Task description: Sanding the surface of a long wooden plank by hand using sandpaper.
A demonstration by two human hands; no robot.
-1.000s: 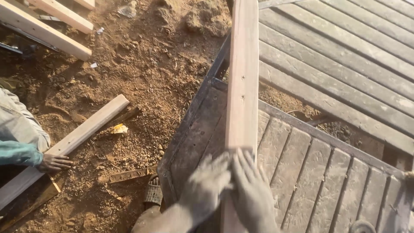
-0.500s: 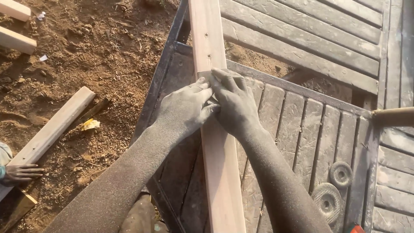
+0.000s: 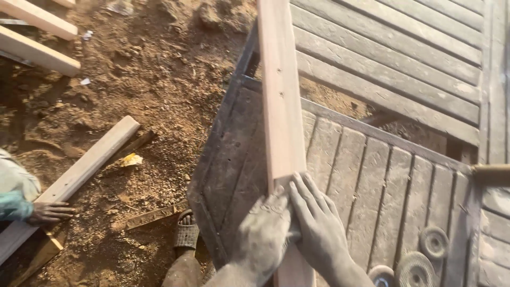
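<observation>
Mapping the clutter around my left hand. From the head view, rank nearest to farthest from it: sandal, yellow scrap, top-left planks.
From the left hand:
1. Sandal, just left, on the dirt.
2. Yellow scrap, farther left and up.
3. Planks, top-left corner.

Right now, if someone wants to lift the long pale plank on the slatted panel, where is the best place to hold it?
Probably the near end of the pale plank, gripped across its narrow width from both long edges. Left hand and right hand already rest there, and its far end runs out of view.
</observation>
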